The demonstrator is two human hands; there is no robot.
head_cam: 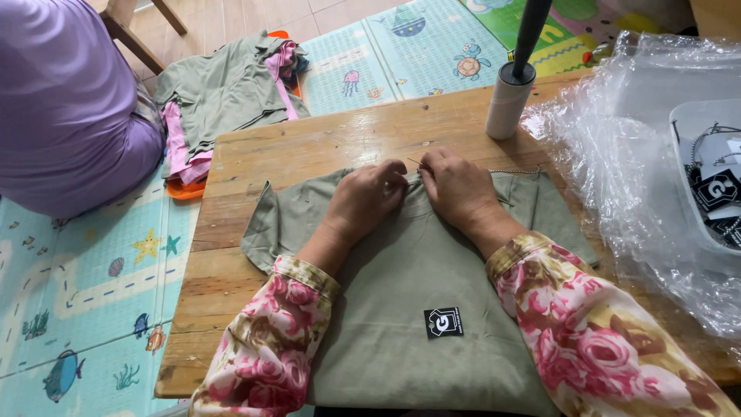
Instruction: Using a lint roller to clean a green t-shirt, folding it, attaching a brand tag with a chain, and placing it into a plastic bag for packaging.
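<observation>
On the wooden table (255,166) an olive-green garment (401,309) is laid flat, its top edge turned away from the wearer of the camera. Both hands are placed at that top edge, close together. The left hand (363,199) is seen with its fingers curled and pinched on the cloth at the neckline. The right hand (457,189) is likewise closed, fingertips bunched on the same edge; a thin beaded chain (515,171) is seen running from under it toward the right. Whether the chain is actually held between the fingertips cannot be told, since the knuckles hide them.

A small black tag (443,322) is noted on the garment, well below both hands, between the floral sleeves. A white roll with a dark handle (509,96) stands upright beyond the right hand, apart from it. Crinkled clear plastic (617,154) is spread at the right, with a tray of black tags (714,174) on it. A second person in purple (65,100) is seated at the left, beside a pile of similar garments (224,89).

Risk, as judged: the chain is fine and could slip from a pinch, or the cloth could be dragged and creased if one hand pulls harder than the other.
</observation>
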